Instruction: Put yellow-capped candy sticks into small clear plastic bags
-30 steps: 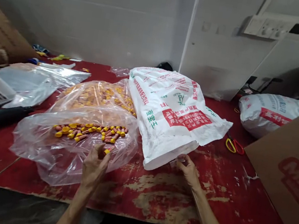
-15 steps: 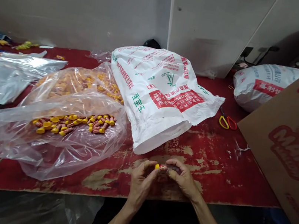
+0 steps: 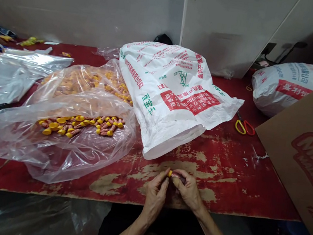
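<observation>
Head view: my left hand (image 3: pixel 156 192) pinches a small tube (image 3: pixel 174 174) at its yellow cap (image 3: pixel 169 173); my right hand (image 3: pixel 190 194) grips its other end, seemingly, partly hidden. Tube's above red table (image 3: pixel 251 190); beyond: plastic bag (image 3: pixel 58 163), white sack (image 3: pixel 160 128).

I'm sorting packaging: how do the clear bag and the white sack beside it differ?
The clear bag looks plain and see-through; the white sack is opaque, with red and green print. Yellow-capped pieces show in the clear bag, while the white sack shows no contents. Both lie on the red tabletop.
</observation>
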Motion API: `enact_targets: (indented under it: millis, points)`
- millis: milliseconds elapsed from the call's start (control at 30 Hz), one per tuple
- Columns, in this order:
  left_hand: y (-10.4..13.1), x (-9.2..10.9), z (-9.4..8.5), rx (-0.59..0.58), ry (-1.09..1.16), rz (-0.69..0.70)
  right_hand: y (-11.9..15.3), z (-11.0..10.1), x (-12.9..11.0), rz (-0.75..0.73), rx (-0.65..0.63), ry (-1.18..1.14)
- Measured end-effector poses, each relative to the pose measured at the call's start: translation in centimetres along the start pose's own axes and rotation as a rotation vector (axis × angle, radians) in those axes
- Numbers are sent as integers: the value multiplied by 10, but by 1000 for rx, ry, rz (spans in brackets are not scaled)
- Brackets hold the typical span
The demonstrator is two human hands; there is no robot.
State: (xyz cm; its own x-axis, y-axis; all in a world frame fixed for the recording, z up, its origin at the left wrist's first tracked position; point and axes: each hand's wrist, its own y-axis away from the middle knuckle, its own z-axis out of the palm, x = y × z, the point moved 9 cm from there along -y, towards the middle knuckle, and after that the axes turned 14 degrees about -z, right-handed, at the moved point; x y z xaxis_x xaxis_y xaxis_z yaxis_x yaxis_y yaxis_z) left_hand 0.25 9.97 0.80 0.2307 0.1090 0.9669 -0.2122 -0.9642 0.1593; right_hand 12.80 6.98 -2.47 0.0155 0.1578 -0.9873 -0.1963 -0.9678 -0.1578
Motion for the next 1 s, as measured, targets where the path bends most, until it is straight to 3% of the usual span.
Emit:
enact_targets:
  millis: [67, 167, 300, 400, 500, 600, 700, 733, 800, 900, 1000]
  points:
    - [-4, 5, 0, -23, -63, 33, -3, 1, 1, 85, -52, -33]
    - [-9, 12, 1, -40, -162, 112, -13, -8, -17, 49, -150, 143]
    - [-7, 10, -5, 30, -206, 150, -28, -17, -50, -78, -348, 906]
    - [3, 11, -16, 91, -210, 188, -35, -8, -50, -71, -545, 1331]
    - [16, 25, -42, 213, -222, 296, -38, 3, -37, -37, -681, 1437]
    - [22, 51, -96, 538, -325, 430, -39, 5, -23, -54, -710, 1440]
    - [-9, 69, -156, 778, -607, 334, -41, 1, -17, -204, -643, 1352]
    - [-31, 70, -173, 782, -730, 228, -41, 0, -17, -272, -606, 1268]
    - [-70, 77, -203, 757, -778, 166, -42, -3, -23, -419, -484, 1081]
    - [-122, 78, -219, 598, -812, 155, -44, -11, -35, -592, -281, 1032]
    - [-147, 74, -218, 467, -808, 170, -56, -13, -42, -651, -196, 1175]
